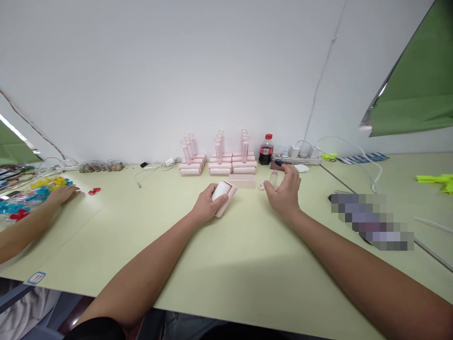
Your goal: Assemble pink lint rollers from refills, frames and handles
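Head view: the left hand (pixel 206 206) clamps a pink-and-white case (pixel 222 192), tilted over the table (pixel 230 274), seemingly to steady it; the right hand (pixel 287 192), digits apart, nears a clear bottle (pixel 273 178), contact unclear.

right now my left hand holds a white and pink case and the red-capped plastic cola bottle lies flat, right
Not flat: in the head view the cola bottle stands upright; your left hand does hold the white and pink case.
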Action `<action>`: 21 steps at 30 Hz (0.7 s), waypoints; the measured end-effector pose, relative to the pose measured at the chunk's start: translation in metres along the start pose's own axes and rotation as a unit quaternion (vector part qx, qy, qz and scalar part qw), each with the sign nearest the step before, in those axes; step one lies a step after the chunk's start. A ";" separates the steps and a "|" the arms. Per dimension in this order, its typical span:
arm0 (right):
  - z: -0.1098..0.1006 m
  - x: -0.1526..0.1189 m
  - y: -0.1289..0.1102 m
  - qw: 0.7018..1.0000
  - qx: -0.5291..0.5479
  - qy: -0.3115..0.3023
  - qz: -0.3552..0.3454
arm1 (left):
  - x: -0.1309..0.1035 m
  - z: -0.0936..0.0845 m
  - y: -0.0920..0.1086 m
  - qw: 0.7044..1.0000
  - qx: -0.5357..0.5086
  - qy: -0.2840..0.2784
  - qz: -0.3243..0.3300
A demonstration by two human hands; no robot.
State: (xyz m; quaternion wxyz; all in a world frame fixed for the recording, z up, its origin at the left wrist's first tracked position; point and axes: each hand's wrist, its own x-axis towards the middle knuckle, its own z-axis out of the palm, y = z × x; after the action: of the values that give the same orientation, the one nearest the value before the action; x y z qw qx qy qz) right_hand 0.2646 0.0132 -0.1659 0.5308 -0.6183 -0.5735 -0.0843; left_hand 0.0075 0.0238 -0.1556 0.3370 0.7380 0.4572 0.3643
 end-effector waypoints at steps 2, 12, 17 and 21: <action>0.005 0.004 0.013 0.997 -0.019 -0.034 0.073 | 0.002 0.003 -0.003 0.997 -0.073 -0.011 -0.027; 0.006 0.002 0.016 0.985 0.030 -0.151 0.076 | 0.005 0.012 -0.001 0.958 -0.254 -0.068 -0.114; -0.004 -0.015 -0.016 0.925 0.139 -0.331 -0.124 | 0.007 0.010 -0.004 0.940 -0.317 -0.061 -0.110; -0.008 -0.029 -0.034 0.893 0.157 -0.398 -0.141 | 0.007 0.010 -0.004 0.932 -0.343 -0.074 -0.096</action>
State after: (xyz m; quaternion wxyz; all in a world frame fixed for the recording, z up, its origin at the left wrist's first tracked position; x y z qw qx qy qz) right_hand 0.2321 -0.0182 -0.1637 0.3311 -0.4219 -0.8234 0.1856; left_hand 0.0165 0.0298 -0.1624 0.6358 0.5550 0.3472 0.4089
